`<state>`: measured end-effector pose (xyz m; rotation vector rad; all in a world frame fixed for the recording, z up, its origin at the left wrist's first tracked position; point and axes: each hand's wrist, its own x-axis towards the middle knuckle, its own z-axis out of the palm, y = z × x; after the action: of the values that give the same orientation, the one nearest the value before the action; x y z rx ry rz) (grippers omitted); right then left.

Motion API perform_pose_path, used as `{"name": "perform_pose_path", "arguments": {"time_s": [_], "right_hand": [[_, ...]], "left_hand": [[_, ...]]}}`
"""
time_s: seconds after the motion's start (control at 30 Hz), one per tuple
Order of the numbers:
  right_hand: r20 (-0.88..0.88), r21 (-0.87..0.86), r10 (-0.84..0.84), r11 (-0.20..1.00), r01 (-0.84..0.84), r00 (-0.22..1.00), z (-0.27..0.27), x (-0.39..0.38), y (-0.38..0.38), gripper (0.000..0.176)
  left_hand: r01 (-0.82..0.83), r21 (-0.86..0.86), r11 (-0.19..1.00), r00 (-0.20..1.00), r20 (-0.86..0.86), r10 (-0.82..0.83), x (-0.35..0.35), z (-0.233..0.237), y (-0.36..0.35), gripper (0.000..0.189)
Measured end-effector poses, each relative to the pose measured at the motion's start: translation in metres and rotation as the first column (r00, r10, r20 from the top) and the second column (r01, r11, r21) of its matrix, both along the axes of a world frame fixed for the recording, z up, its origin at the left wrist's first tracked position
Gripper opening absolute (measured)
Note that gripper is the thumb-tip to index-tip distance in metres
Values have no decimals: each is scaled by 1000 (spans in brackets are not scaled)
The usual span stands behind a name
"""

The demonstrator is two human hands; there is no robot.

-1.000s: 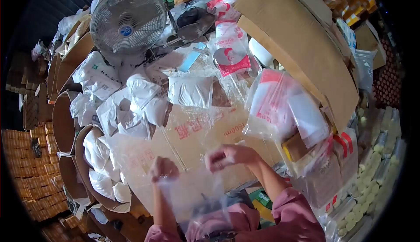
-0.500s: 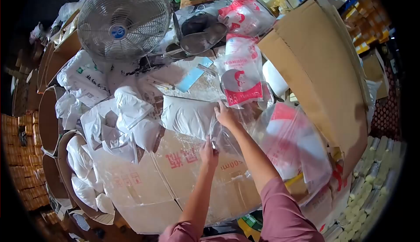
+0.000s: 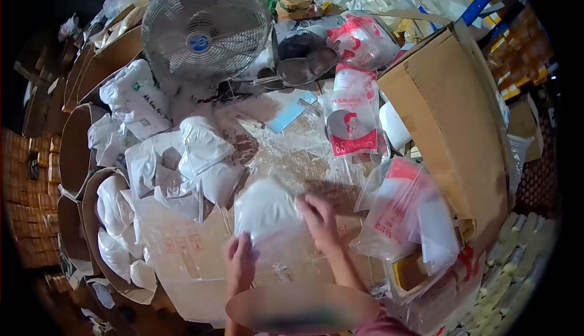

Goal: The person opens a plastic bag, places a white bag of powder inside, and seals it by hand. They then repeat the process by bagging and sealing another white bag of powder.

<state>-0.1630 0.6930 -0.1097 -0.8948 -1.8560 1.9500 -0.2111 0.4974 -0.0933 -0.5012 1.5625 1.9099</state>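
A clear plastic bag of white powder (image 3: 266, 209) is held up near the front middle of the cardboard-covered table. My left hand (image 3: 239, 259) grips its lower left side, with the fingers closed on the plastic. At its right edge my right hand (image 3: 319, 221) pinches the bag, slightly blurred. Just left of it, knotted white bags (image 3: 207, 159) sit in a cluster. Beyond the bag lies a light blue strip (image 3: 287, 117) on the powder-dusted surface.
A metal fan (image 3: 204, 32) stands at the back left, with dark scoops (image 3: 304, 68) beside it. Red-printed plastic bags (image 3: 353, 120) and a large cardboard box (image 3: 444, 105) are on the right. An open box with white bags (image 3: 115, 205) stands at the left.
The powder bag has moved from lying flat farther back to a raised position nearer me. Both hands have come closer with it, and my left hand has shifted left to its lower side.
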Motion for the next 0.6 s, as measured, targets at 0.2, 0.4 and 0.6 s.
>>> {"name": "perform_pose_path", "arguments": {"time_s": [0.2, 0.4, 0.6], "right_hand": [[382, -386, -130, 877, 286, 915, -28, 111, -142, 28], [421, -380, -28, 902, 204, 907, -37, 182, -204, 32], [270, -306, 17, 950, 69, 963, 18, 159, -242, 35]], "left_hand": [[155, -144, 977, 965, 234, -118, 93, -6, -121, 31], [159, -61, 985, 950, 282, -136, 158, -48, -199, 30], [209, -29, 978, 975, 78, -206, 136, 9, -242, 31]]}}
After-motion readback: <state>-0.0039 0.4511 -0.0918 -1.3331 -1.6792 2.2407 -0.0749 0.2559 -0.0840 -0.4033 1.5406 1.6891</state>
